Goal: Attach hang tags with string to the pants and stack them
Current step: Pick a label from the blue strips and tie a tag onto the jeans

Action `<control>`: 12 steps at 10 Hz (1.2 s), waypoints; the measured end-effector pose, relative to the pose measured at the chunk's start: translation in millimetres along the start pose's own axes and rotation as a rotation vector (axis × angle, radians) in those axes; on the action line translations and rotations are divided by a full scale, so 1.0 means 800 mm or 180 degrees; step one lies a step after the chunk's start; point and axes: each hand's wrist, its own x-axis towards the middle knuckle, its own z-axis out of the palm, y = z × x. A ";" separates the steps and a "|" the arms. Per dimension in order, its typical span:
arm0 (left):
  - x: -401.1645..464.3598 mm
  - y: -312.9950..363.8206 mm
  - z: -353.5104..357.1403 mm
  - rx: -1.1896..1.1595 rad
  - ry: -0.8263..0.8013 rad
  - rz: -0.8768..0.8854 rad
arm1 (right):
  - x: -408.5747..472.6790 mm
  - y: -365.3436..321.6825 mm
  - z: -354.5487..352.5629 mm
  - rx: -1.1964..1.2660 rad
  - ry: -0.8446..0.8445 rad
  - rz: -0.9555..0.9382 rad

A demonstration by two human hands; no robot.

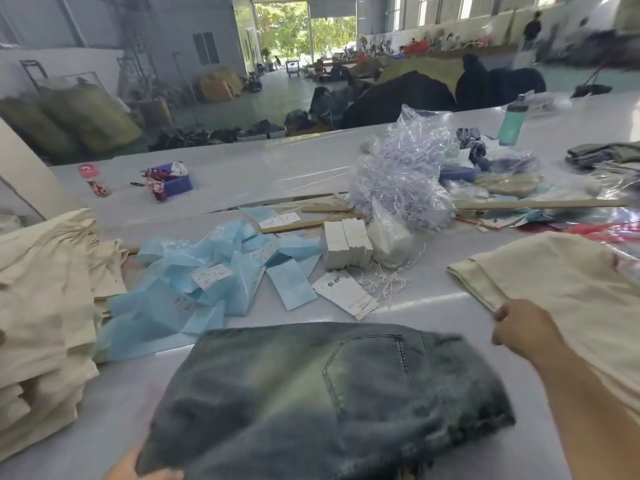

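Folded jeans (322,400), back pocket up and blurred, lie on the white table (433,308) at front centre; left hand (138,471) grips their near-left corner at the frame's bottom edge, fingers tucked under the denim, mostly hidden. Right hand (523,329) has its fingers curled and pinches the near edge of the cream pants (561,275) lying to the right, just beside the jeans. Behind the jeans: loose hang tags (346,294) with strings (388,282), a tag block (346,242), blue bags (214,278); cream stack (41,306) at left.
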 end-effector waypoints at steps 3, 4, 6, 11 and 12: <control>-0.095 0.004 0.118 0.1296 -0.0228 0.1525 | -0.049 0.056 0.111 -0.0009 -0.0825 0.0171; -0.123 0.018 0.188 0.0714 -0.1433 0.1321 | -0.059 0.045 0.118 0.0954 -0.0050 -0.0129; -0.145 0.081 0.255 -0.1228 -0.2526 0.0244 | -0.147 -0.026 0.154 0.0127 0.0700 -0.2605; -0.147 0.119 0.289 -0.1546 -0.1729 0.0584 | -0.118 0.003 0.115 0.0715 0.1066 -0.1433; -0.145 0.126 0.287 -0.1255 -0.1803 0.0756 | -0.097 -0.008 0.104 0.0527 0.0536 -0.1594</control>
